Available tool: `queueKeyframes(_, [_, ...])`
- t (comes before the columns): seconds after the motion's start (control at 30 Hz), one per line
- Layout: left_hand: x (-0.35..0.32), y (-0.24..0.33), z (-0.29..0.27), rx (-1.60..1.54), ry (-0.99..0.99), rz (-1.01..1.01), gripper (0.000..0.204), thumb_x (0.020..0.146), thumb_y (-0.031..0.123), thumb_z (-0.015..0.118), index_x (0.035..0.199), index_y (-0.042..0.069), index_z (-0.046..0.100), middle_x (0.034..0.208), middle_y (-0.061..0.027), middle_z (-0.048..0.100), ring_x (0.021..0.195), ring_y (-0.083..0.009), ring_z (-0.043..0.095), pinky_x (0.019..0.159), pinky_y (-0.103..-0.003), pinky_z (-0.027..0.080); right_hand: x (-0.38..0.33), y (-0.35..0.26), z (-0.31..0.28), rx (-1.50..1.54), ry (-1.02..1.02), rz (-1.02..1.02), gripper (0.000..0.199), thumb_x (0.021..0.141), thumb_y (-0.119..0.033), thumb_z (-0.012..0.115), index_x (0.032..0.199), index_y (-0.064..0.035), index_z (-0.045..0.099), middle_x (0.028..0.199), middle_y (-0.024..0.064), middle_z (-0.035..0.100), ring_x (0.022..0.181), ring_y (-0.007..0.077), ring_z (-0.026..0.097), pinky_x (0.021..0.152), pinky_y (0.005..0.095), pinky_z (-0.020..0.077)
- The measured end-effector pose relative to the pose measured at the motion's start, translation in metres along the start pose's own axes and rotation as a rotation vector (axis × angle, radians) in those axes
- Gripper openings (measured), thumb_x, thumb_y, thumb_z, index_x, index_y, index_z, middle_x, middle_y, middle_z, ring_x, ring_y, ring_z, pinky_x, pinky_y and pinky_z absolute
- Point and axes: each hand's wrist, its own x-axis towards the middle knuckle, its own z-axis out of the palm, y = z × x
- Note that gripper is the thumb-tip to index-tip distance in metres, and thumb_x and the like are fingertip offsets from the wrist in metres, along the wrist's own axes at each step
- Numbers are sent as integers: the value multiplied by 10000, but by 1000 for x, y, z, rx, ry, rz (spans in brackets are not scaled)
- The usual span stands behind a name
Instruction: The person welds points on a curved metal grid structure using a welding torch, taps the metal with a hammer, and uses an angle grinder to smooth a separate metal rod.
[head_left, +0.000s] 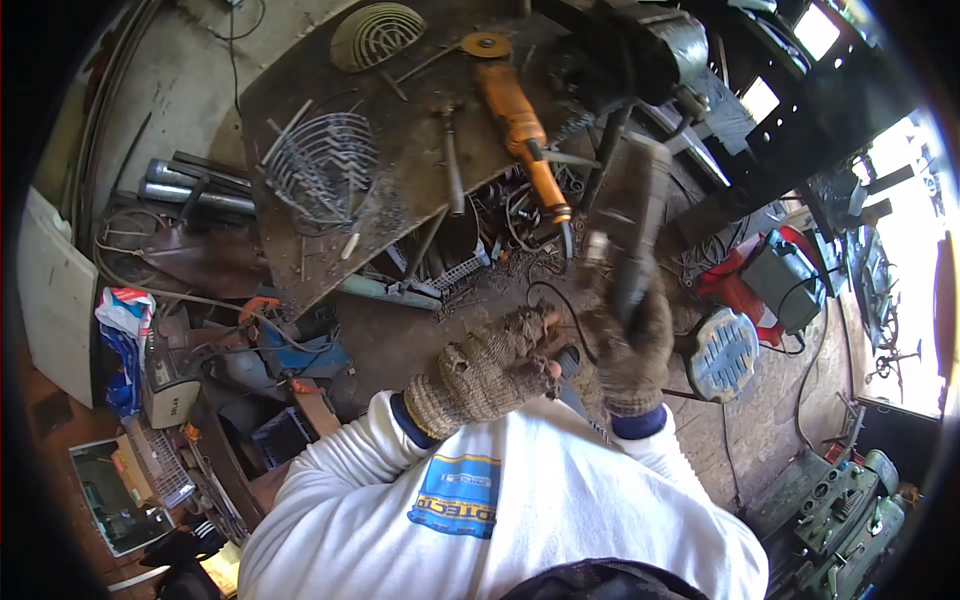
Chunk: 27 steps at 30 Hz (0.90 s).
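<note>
Holding a dark, elongated object (640, 185), the right hand (640, 350) closes around its lower end; motion blur hides its exact kind. The object points away from the person, just beyond the near right-hand edge of the tabletop (415, 130). The left hand (475, 380) lies apart from the right, before the chest, its fingers curled and a gap showing between the fingertips and the thumb. Both hands wear soiled knitted gloves; on the left, bare fingertips emerge. On the tabletop, an orange power tool (513, 115) lies with its round disc (487, 45) at the far end and its handle projecting past the edge. To its left lie a hammer (453, 170), a frame of curved metal bars (325, 150) and, farther off, a rounded grille (378, 38). Right of the right hand stands a round, slotted metal seat (725, 350); beyond it sits a grey-green box-shaped machine (785, 280) beside a red part (728, 285).
</note>
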Motion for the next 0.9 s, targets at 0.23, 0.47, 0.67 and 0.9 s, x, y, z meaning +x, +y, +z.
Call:
queueKeyframes(0.23, [-96,-11,-97,-665,254,-33,457,1014,150,517,1448,45,419,1278,-160,559,1131,-233,590,923,-358,522,-25,33,158,-878,-433,-662,773,747,-264,836,1349,-11,423,1065,223,617,868,418,639,757,436,538])
queueKeyframes(0.47, [-177,-22,-178,-899,784,243,375,963,266,652,1254,53,549,1107,-92,593,1004,-194,606,878,-299,515,-69,70,288,-805,-844,-537,751,827,-181,719,1441,45,352,1012,218,644,914,347,678,749,391,575])
queueKeyframes(0.67, [-239,-74,-224,-1134,930,351,317,934,262,668,1190,99,577,1063,-85,608,994,-221,596,809,-408,529,7,79,312,-513,-957,-741,385,941,-128,617,1278,48,556,1117,163,680,942,242,691,772,374,570])
queueKeyframes(0.9, [-282,-132,-249,-1353,789,561,256,1007,263,515,1198,100,567,1014,-54,573,941,-192,568,801,-411,503,265,95,333,-960,-560,-328,376,928,-261,672,1221,-26,645,1094,87,712,983,175,669,814,296,529])
